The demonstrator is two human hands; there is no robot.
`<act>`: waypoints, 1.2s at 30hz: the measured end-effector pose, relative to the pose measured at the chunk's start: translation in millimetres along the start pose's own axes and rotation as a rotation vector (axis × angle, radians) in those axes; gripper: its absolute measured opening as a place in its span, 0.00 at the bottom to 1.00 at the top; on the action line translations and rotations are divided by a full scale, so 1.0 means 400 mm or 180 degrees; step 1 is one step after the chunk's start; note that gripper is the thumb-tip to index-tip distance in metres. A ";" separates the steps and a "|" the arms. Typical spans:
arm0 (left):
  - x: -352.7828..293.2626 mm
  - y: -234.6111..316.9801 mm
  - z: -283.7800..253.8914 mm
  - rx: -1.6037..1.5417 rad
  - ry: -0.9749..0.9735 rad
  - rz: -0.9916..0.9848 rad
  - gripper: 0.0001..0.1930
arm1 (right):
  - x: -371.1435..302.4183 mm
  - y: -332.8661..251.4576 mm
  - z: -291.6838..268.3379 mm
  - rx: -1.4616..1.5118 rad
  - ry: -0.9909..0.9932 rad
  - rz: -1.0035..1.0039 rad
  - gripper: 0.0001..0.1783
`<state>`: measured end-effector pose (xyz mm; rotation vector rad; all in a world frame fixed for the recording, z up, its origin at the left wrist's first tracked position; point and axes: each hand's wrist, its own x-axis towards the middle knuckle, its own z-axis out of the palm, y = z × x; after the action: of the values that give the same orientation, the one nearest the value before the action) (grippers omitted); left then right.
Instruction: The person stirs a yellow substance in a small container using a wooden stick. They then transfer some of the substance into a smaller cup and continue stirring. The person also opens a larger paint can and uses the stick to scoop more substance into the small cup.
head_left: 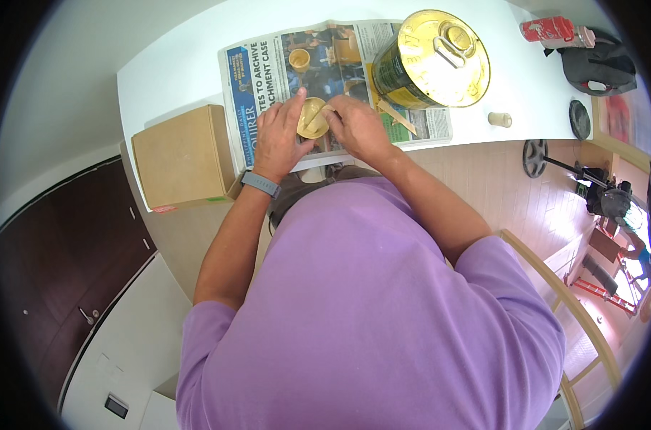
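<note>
My left hand curls thumb and fingers around a small round cup resting over the newspaper. Pale yellow-beige stuff coats the inside of this cup. From the other side, my right hand pinches a thin pale stick that dips into it; the fingers hide the stick's upper end. A second small cup with tan contents stands farther back on the newspaper. Right of my hands stands a big round metal can with a yellow lid and handle. Flat wooden sticks lie in front of it.
A brown cardboard box sits at the white table's left front edge. To the right are a small jar, a red bottle, a black bag and a black disc. A barbell stands beyond the table.
</note>
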<state>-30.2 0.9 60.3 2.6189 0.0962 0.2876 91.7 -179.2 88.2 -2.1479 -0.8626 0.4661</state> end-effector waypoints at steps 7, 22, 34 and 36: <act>-0.005 -0.006 0.008 -0.0056 0.0064 -0.0041 0.65 | 0.031 0.038 0.022 0.0107 0.0452 -0.0103 0.10; -0.002 -0.005 0.014 -0.0101 0.0110 -0.0109 0.64 | 0.002 0.044 0.015 0.0242 0.0248 0.0030 0.11; -0.032 -0.039 0.043 -0.0323 -0.0107 -0.0678 0.68 | -0.027 -0.004 -0.041 -0.0596 0.0679 -0.0083 0.18; -0.031 -0.019 0.011 -0.0239 -0.0078 -0.0679 0.66 | -0.056 -0.080 -0.141 -0.0540 0.0781 -0.0332 0.19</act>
<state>-41.6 4.0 50.6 2.5101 0.3469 0.1808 94.0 -208.6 150.2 -2.2417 -0.8947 0.0755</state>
